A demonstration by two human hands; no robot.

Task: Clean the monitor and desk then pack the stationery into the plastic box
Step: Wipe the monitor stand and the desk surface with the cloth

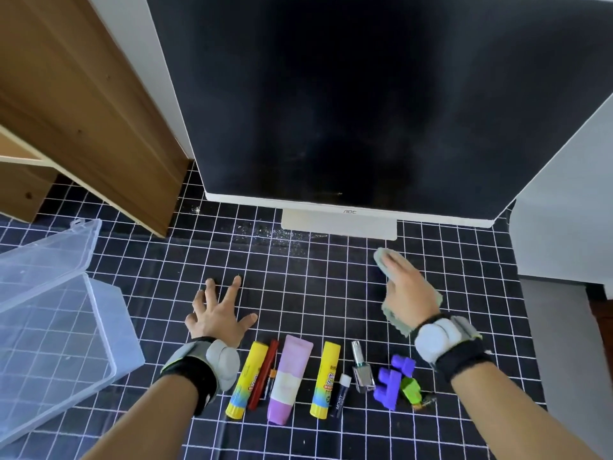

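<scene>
Right hand [406, 287] presses flat on a soft, limp green cloth [391, 312], best steered under the palm; left hand [217, 313] rests spread, empty, on the desk [315, 277].

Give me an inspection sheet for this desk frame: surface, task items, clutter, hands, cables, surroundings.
Surface: black desk cover with white grid; pale specks near the white monitor stand.
Task items: dark monitor screen looks dusty; clear plastic box open at left; two yellow glue sticks, red pen, pink tube in a row.
Clutter: small nail polish bottle, purple toy block.
Hands: left hand spread flat on desk; right hand presses pale green cloth.
Cables: nothing seen.
Surroundings: wooden shelf unit at left, white wall at right.
</scene>
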